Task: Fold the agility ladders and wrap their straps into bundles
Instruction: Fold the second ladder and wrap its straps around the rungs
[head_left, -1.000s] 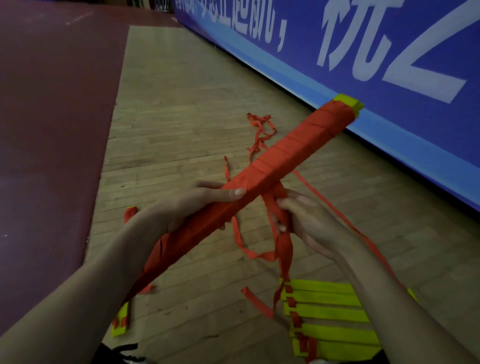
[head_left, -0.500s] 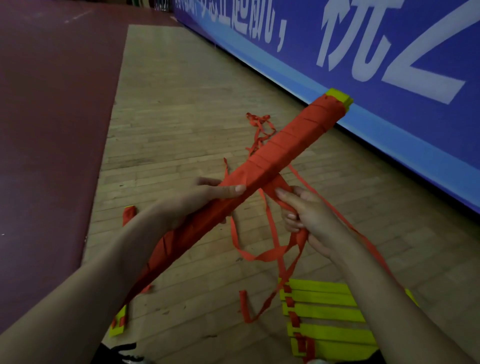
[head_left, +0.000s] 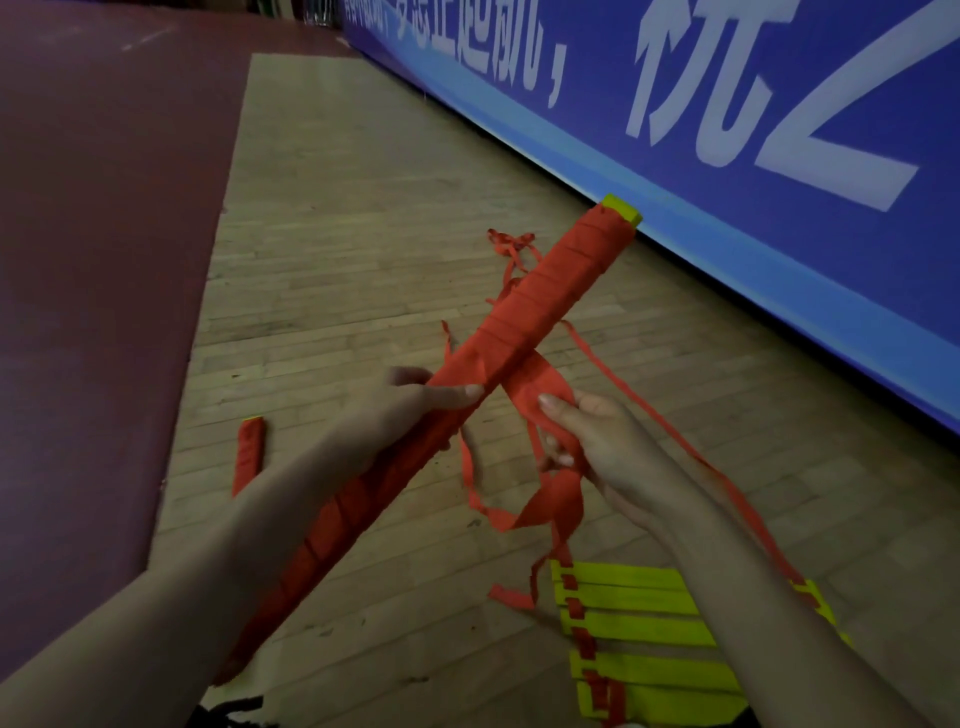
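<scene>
A long ladder bundle (head_left: 524, 317), wound in red strap with a yellow end showing at the top, slants from lower left to upper right. My left hand (head_left: 410, 410) grips its middle from the left. My right hand (head_left: 587, 441) pinches the loose red strap (head_left: 540, 384) just under the bundle, and the strap hangs down in loops below it. A second ladder (head_left: 639, 629) of yellow rungs joined by red strap lies stacked on the floor at lower right.
A wooden plank floor (head_left: 353, 270) runs ahead, with a dark red mat (head_left: 98, 260) on the left. A blue banner wall (head_left: 727, 130) with white lettering lines the right. Another red-wrapped bundle (head_left: 248, 452) lies on the floor by the mat edge.
My right hand has lifted the strap up against the underside of the bundle, where it now lies flat and wide. The bundle tilted slightly steeper; the hanging loop swung lower.
</scene>
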